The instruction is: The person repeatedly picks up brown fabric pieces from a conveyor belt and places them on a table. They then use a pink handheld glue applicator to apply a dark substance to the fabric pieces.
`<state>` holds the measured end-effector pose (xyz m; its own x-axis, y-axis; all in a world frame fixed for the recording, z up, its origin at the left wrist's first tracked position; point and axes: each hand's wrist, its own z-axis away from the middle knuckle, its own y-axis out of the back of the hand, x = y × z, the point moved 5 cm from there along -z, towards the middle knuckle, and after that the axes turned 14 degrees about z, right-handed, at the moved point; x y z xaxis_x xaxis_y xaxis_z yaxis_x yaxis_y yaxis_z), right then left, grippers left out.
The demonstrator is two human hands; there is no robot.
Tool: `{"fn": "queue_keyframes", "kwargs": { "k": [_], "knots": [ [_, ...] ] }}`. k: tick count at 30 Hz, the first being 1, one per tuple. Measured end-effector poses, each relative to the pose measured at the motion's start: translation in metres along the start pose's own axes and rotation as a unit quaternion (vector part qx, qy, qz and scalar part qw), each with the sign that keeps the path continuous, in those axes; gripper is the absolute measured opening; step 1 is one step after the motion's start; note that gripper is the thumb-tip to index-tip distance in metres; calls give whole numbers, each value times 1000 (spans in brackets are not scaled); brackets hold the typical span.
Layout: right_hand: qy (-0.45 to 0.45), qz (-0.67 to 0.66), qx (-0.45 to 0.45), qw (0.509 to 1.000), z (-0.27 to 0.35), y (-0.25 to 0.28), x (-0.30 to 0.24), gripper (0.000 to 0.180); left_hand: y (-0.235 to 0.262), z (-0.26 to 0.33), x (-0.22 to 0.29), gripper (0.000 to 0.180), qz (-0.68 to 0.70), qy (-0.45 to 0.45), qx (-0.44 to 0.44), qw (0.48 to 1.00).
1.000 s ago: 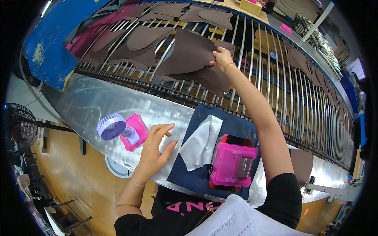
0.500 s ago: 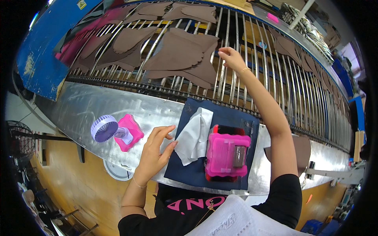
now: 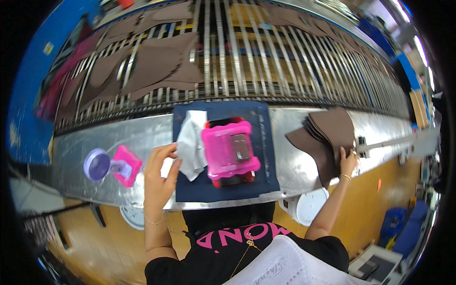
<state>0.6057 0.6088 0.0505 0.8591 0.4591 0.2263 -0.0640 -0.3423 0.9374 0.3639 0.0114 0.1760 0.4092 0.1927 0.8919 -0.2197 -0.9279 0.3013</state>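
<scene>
My left hand [image 3: 160, 173] is held over the metal ledge, thumb and fingers apart with nothing between them, beside a crumpled whitish cloth [image 3: 192, 145]. To the right, my right hand [image 3: 348, 162] has its thumb and fingers at the edge of a fanned stack of brown cut pieces [image 3: 327, 135], shaped with curved outlines. Its grip seems closed on the stack's right edge, though some fingers are hidden. Between my hands a bright pink wavy-edged block [image 3: 223, 149] with a dark inset sits on a red and black object. Cloth and block lie on a dark blue sheet [image 3: 261, 183].
Beyond the ledge [image 3: 95, 133] runs a conveyor of metal rods [image 3: 247, 61], with overlapping brown pieces [image 3: 161, 61] at its left and more along its far right. A small purple fan [image 3: 97, 165] on a pink base stands left. A grey metal arm [image 3: 401, 137] juts in at right.
My right hand has come back from above the conveyor to the brown stack on the ledge. The view has turned rightward. My left hand stays open beside the cloth.
</scene>
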Motion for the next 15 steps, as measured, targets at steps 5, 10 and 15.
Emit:
{"fn": "queue_keyframes", "kwargs": {
  "k": [5, 10, 15],
  "knots": [
    [-94, -100, -98, 986, 24, 9, 17, 69, -20, -7, 10, 30, -3, -19, -29, 999],
    [-175, -11, -67, 982, 41, 35, -8, 58, -25, 2, 10, 31, -5, 9, -22, 1000],
    [-205, -53, -70, 975, 41, 33, -3, 56, -17, 10, 2, 32, -22, 14, -19, 999]
  ]
}}
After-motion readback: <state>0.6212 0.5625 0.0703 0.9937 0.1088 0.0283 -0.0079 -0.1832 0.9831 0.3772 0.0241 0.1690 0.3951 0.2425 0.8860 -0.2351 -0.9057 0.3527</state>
